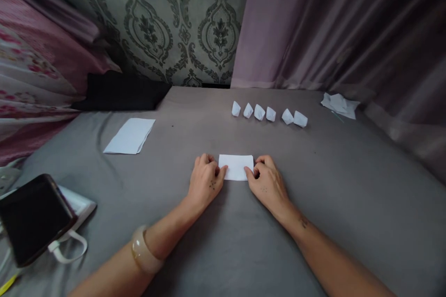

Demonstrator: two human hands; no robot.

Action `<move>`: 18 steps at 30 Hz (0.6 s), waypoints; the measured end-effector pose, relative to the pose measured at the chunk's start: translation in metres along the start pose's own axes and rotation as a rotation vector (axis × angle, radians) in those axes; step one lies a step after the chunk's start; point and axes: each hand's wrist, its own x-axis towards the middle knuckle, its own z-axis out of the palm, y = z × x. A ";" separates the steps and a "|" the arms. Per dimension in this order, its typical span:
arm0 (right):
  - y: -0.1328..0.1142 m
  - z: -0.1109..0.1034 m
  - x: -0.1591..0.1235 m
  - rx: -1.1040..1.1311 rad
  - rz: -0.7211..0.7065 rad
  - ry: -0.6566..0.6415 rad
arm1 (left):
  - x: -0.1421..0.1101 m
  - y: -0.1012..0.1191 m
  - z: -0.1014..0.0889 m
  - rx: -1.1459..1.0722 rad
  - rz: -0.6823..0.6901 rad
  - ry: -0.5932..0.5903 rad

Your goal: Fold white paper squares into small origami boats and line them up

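Observation:
A small folded white paper (236,166) lies flat on the grey sheet (223,241) in front of me. My left hand (205,180) pinches its left edge, fingers curled. My right hand (266,182) pinches its right edge in the same way. Both hands press the paper against the sheet. A pale bangle (144,251) sits on my left wrist.
Several small folded paper pieces (268,114) stand in a row beyond the hands. A stack of white sheets (130,135) lies at the left. Crumpled paper (339,104) rests at the far right near the curtain. A dark phone (33,216) on a cable lies at the near left.

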 end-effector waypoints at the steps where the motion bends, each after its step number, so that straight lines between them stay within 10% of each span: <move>1: 0.000 0.000 0.000 0.000 0.003 -0.004 | 0.000 0.000 0.000 -0.003 0.000 -0.004; 18: -0.002 -0.002 0.003 -0.072 -0.026 -0.005 | 0.001 0.000 -0.001 0.021 -0.005 -0.017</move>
